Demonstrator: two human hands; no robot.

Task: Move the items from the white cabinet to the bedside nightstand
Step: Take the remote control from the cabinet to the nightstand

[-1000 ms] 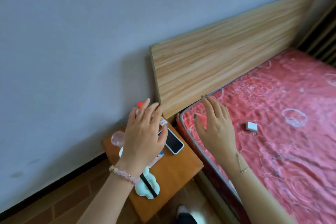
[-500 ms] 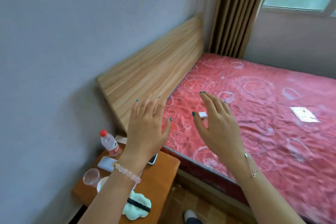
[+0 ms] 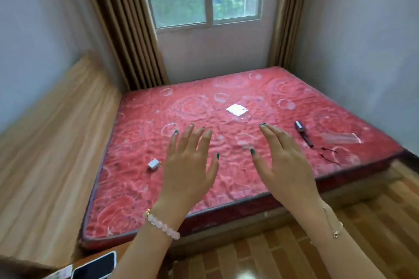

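Observation:
Both my hands hover empty over the red mattress (image 3: 226, 102), fingers straight and spread. My left hand (image 3: 189, 165) wears a pink bead bracelet; my right hand (image 3: 285, 163) wears a thin chain. Only a corner of the wooden nightstand (image 3: 90, 259) shows at the bottom left, with a phone (image 3: 95, 267) lying on it next to a small white packet (image 3: 62, 273). The white cabinet is out of view.
On the mattress lie a small white box (image 3: 153, 164), a white square sheet (image 3: 237, 110), a dark metal tool (image 3: 303, 133), a clear plastic piece (image 3: 341, 138) and a thin black cord (image 3: 330, 154). Wooden headboard (image 3: 52, 133) at left; curtains and window behind; wood floor (image 3: 272, 253) in front.
The view has swung right from the nightstand to the whole bed and window. Both hands stay empty and spread, now over the mattress; most nightstand items have left the frame.

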